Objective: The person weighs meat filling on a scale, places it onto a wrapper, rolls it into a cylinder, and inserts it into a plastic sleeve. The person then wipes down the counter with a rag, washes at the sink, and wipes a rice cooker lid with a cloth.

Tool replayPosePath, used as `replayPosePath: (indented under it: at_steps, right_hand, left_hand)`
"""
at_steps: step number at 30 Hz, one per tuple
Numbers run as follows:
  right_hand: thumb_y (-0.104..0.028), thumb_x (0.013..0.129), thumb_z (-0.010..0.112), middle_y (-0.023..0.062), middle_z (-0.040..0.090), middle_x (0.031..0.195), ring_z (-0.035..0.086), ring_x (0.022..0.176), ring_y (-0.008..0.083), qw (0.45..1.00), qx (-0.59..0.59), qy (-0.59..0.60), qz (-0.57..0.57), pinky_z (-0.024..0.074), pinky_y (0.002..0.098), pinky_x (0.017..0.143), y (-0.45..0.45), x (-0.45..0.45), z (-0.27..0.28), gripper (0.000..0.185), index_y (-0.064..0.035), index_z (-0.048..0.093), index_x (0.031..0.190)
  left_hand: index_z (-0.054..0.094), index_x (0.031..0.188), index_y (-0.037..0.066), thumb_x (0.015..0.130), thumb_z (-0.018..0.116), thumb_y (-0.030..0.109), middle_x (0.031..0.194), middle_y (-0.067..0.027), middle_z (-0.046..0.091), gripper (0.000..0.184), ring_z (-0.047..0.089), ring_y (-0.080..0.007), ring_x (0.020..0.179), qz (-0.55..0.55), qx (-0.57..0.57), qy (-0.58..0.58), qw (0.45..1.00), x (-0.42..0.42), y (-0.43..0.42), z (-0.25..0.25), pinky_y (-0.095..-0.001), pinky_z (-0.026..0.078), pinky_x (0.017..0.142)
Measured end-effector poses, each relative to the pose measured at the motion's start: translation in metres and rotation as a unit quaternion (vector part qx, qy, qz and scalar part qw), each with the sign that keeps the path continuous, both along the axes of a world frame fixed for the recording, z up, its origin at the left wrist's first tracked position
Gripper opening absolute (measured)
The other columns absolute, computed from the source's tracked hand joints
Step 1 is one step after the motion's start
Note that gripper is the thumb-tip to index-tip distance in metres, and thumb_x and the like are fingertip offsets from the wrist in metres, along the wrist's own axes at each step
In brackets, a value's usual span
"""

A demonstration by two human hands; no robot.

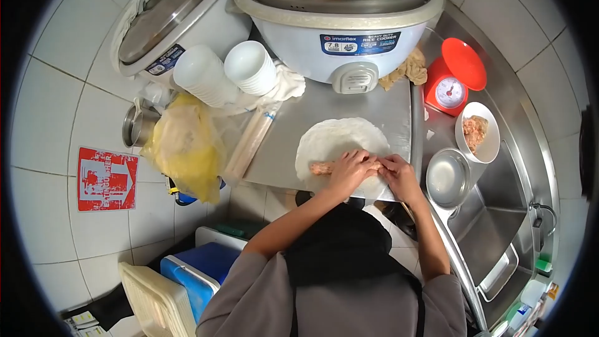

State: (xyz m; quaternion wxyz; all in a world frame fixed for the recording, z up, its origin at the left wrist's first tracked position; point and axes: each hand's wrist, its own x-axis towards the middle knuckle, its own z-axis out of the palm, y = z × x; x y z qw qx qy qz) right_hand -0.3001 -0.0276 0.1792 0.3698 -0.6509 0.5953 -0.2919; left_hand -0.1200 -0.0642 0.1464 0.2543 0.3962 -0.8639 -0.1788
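Note:
A round white wrapper sheet [337, 136] lies on the steel table [274, 159] in front of me. Across its lower half runs a log of pinkish ground meat filling [321, 168]. My left hand [352, 171] is over the middle of the log, its fingers bent and pressed onto the meat. Close beside it, my right hand [399, 178] grips the log's right end with curled fingers. Part of the filling is hidden under both hands. Its left end shows uncovered on the wrapper.
Right of the table are a bowl of ground meat [475, 134], a pan of clear liquid [448, 178], a red scale [446, 90] and a sink [493, 212]. A large rice cooker [340, 37] stands behind. Stacked white bowls [251, 68], a plastic-wrapped roll [253, 140] and a yellow bag [187, 150] are left.

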Motion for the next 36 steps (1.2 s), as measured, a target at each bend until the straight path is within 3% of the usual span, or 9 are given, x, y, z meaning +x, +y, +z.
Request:
replayPosePath:
  at_steps: [8, 11, 13, 16, 17, 24, 27, 31, 36]
  right_hand:
    - [-0.005, 0.081, 0.066, 0.0131, 0.057, 0.101, 0.062, 0.076, 0.0214, 1.000, -0.006, -0.007, 0.000, 0.0509, 0.0303, 0.071, 0.001, -0.001, 0.002, 0.039, 0.0005, 0.059, 0.119]
    - [-0.009, 0.078, 0.070, 0.0129, 0.056, 0.100, 0.060, 0.083, 0.0232, 0.999, 0.026, -0.024, -0.001, 0.0503, 0.0335, 0.075, -0.003, 0.006, 0.009, 0.042, -0.0006, 0.060, 0.118]
    - [-0.015, 0.072, 0.075, 0.0102, 0.056, 0.101, 0.056, 0.092, 0.0244, 0.986, -0.115, 0.115, 0.027, 0.0467, 0.0371, 0.082, -0.005, 0.022, 0.013, 0.042, -0.0046, 0.065, 0.111]
    - [-0.019, 0.066, 0.078, 0.0076, 0.056, 0.102, 0.053, 0.095, 0.0264, 0.969, -0.182, 0.126, 0.107, 0.0420, 0.0374, 0.085, -0.020, 0.041, 0.007, 0.038, -0.0092, 0.069, 0.102]
    - [-0.021, 0.064, 0.079, 0.0035, 0.058, 0.101, 0.053, 0.094, 0.0234, 0.963, -0.192, 0.154, 0.112, 0.0407, 0.0357, 0.084, -0.023, 0.044, -0.004, 0.035, -0.0123, 0.072, 0.097]
    - [-0.025, 0.067, 0.076, 0.0003, 0.058, 0.097, 0.053, 0.094, 0.0204, 0.968, -0.139, 0.170, 0.121, 0.0407, 0.0351, 0.081, -0.026, 0.046, 0.005, 0.033, -0.0142, 0.071, 0.097]
    - [-0.026, 0.066, 0.076, -0.0006, 0.058, 0.095, 0.052, 0.093, 0.0197, 0.962, -0.201, 0.138, 0.124, 0.0403, 0.0343, 0.081, -0.029, 0.064, 0.001, 0.032, -0.0128, 0.071, 0.095]
    - [-0.027, 0.063, 0.078, -0.0001, 0.059, 0.095, 0.052, 0.091, 0.0196, 0.939, -0.233, 0.201, 0.154, 0.0397, 0.0336, 0.079, -0.031, 0.072, -0.003, 0.039, -0.0132, 0.071, 0.099]
    - [-0.025, 0.065, 0.077, -0.0006, 0.059, 0.094, 0.051, 0.091, 0.0192, 0.932, -0.253, 0.207, 0.157, 0.0399, 0.0334, 0.079, -0.030, 0.078, -0.009, 0.037, -0.0134, 0.071, 0.100]
  left_hand:
    - [0.068, 0.104, 0.011, 0.077, 0.070, 0.029, 0.099, -0.0016, 0.059, 0.033, 0.055, -0.0224, 0.096, 0.032, 0.035, -0.019, 0.999, 0.086, 0.001, 0.011, -0.0373, 0.039, 0.082]
    - [0.068, 0.103, 0.011, 0.075, 0.071, 0.029, 0.098, -0.0015, 0.060, 0.033, 0.055, -0.0223, 0.096, 0.039, 0.022, -0.016, 0.999, 0.078, 0.001, 0.020, -0.0369, 0.039, 0.083]
    - [0.068, 0.102, 0.011, 0.074, 0.071, 0.029, 0.097, -0.0015, 0.060, 0.033, 0.055, -0.0221, 0.097, 0.040, 0.002, -0.015, 0.999, 0.066, 0.002, 0.019, -0.0364, 0.039, 0.083]
    - [0.068, 0.102, 0.010, 0.073, 0.073, 0.027, 0.097, -0.0019, 0.060, 0.034, 0.055, -0.0222, 0.097, 0.025, 0.048, -0.005, 0.999, 0.061, -0.004, 0.010, -0.0357, 0.040, 0.083]
    - [0.068, 0.101, 0.009, 0.072, 0.073, 0.026, 0.097, -0.0022, 0.060, 0.034, 0.055, -0.0223, 0.096, 0.023, 0.051, 0.008, 0.998, 0.064, -0.003, 0.008, -0.0357, 0.041, 0.083]
    - [0.067, 0.101, 0.007, 0.070, 0.075, 0.018, 0.096, -0.0037, 0.060, 0.034, 0.055, -0.0249, 0.094, 0.017, 0.052, 0.041, 0.998, 0.091, -0.005, 0.005, -0.0373, 0.044, 0.084]
    - [0.067, 0.102, 0.006, 0.070, 0.075, 0.016, 0.096, -0.0051, 0.060, 0.034, 0.056, -0.0265, 0.094, 0.007, 0.080, 0.040, 0.996, 0.094, -0.007, -0.001, -0.0379, 0.045, 0.083]
    - [0.066, 0.104, 0.006, 0.070, 0.076, 0.015, 0.099, -0.0074, 0.059, 0.037, 0.057, -0.0267, 0.093, 0.009, 0.037, 0.075, 0.996, 0.105, -0.008, -0.002, -0.0374, 0.047, 0.081]
    - [0.063, 0.111, 0.003, 0.068, 0.078, 0.015, 0.108, -0.0103, 0.057, 0.047, 0.058, -0.0262, 0.092, 0.027, 0.114, 0.090, 0.989, 0.114, 0.000, 0.010, -0.0340, 0.050, 0.077]
